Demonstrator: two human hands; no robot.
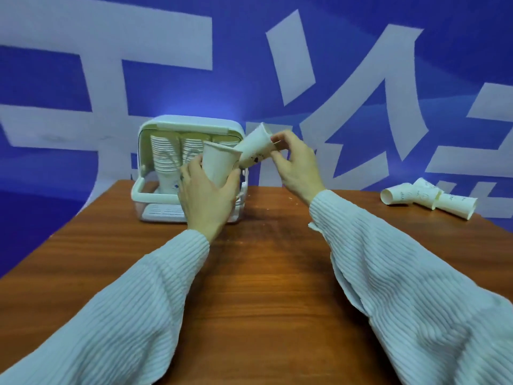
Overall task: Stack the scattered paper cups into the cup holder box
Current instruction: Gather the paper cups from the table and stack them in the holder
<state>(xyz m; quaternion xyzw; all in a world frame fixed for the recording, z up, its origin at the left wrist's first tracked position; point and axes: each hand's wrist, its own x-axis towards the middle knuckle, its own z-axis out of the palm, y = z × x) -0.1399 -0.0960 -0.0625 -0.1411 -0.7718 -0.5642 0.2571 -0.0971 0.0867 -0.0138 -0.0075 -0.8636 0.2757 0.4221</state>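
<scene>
the left hand (206,195) grips an upright cup (219,165) while the right hand (295,162) pinches a tilted cup (256,147) just above its rim; align them coaxially, then nest it gently.

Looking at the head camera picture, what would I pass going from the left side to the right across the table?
Cup holder box → left hand holding an upright cup → tilted cup → right hand pinching it → loose cups lying on their sides.

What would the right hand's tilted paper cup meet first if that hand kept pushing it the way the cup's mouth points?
Probably the upright white paper cup gripped by the left hand; the right hand aims its tilted cup at that rim, though depth is unclear.
</scene>
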